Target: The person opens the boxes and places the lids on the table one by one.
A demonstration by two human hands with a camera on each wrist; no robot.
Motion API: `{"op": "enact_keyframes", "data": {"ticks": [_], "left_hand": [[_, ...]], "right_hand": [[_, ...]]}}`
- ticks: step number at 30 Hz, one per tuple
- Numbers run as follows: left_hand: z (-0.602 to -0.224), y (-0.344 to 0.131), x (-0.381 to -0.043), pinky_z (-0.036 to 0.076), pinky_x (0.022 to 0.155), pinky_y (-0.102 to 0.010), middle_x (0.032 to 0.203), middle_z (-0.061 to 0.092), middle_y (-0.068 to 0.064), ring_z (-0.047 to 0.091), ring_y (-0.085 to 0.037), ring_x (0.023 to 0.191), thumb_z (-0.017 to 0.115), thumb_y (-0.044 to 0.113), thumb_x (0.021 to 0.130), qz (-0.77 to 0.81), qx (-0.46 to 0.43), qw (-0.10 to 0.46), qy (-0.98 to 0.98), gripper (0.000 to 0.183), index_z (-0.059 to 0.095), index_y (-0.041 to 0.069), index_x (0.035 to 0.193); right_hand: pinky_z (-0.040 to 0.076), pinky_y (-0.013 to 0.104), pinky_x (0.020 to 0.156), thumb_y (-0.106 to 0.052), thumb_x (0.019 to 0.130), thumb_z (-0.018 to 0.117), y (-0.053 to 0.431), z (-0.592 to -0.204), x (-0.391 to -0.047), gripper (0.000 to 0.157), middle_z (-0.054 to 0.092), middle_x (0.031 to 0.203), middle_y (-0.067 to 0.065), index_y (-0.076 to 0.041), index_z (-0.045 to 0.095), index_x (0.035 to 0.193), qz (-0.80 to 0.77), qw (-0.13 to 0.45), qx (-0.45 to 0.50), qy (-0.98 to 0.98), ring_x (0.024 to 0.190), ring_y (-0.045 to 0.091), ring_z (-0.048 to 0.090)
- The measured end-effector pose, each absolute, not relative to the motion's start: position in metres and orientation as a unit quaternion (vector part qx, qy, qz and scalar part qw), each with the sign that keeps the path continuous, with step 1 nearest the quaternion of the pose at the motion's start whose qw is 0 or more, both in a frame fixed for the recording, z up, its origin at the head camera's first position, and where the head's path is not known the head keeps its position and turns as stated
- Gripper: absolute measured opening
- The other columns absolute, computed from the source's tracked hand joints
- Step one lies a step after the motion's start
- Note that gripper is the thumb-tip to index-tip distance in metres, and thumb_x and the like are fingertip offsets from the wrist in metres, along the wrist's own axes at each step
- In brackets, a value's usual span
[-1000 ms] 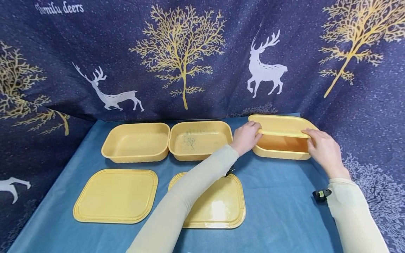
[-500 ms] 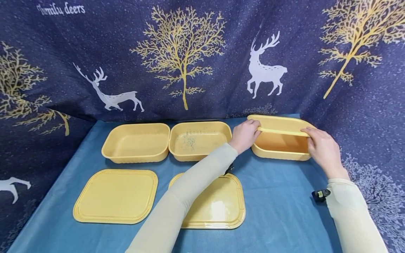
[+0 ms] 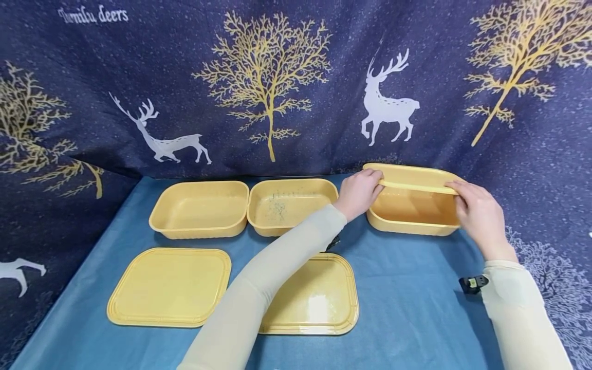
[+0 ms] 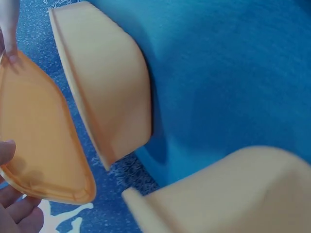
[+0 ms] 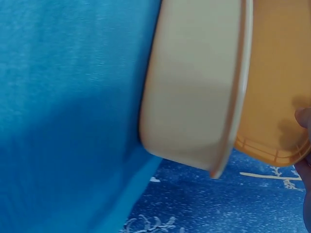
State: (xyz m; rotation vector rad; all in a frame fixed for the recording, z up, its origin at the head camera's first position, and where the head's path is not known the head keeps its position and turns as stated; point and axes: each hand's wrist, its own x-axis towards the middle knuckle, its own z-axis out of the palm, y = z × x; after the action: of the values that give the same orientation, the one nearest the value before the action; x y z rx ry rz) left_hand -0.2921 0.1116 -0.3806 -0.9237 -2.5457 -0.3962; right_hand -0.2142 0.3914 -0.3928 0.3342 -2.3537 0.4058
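Note:
Both hands hold a yellow lid (image 3: 416, 177) over the yellow box (image 3: 411, 226) at the right end of the row. In the head view my left hand (image 3: 359, 192) grips the lid's left end and my right hand (image 3: 481, 216) its right end. The lid is tilted, front edge raised, and the front of the box's inside shows below it. The left wrist view has the lid's underside (image 4: 39, 126) apart from the box wall (image 4: 107, 73), with thumb and fingers pinching its corner. A thumb (image 5: 303, 117) presses the lid in the right wrist view.
Two more lidless yellow boxes (image 3: 199, 231) (image 3: 293, 205) stand side by side to the left, the middle one with dark specks inside. Two yellow lids (image 3: 168, 288) (image 3: 319, 293) lie flat on the blue cloth (image 3: 407, 308). A dark curtain with deer (image 3: 390, 110) hangs behind.
Both hands have raised the lid slightly, so the gap above the right box's front rim is wider. The other boxes and lids have stayed in place.

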Motion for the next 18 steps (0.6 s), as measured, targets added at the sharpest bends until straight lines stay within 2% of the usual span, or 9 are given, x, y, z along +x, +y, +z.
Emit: {"op": "enact_keyframes", "data": {"ticks": [8,18], "left_hand": [[-0.362,0.104,-0.289,0.054,0.069,-0.027,0.108,0.070,0.008,0.067,-0.009,0.088,0.056,0.037,0.104,-0.134,-0.342,0.225,-0.902,0.023,0.068,0.021,0.116],[-0.333,0.089,-0.282,0.046,0.055,-0.024,0.088,0.065,0.007,0.058,-0.007,0.067,0.053,0.039,0.106,-0.156,-0.380,0.252,-0.876,0.024,0.067,0.020,0.110]], "right_hand": [[0.042,0.056,0.099,0.010,0.091,0.062,0.388,-0.378,-0.211,0.033,0.068,0.120,0.021,-0.003,0.070,0.120,0.169,0.368,0.125,-0.906,0.111,0.046,0.059],[0.040,0.059,0.091,0.000,0.098,0.060,0.381,-0.353,-0.198,0.023,0.068,0.111,0.022,-0.003,0.070,0.119,0.198,0.370,0.101,-0.902,0.105,0.044,0.058]]}}
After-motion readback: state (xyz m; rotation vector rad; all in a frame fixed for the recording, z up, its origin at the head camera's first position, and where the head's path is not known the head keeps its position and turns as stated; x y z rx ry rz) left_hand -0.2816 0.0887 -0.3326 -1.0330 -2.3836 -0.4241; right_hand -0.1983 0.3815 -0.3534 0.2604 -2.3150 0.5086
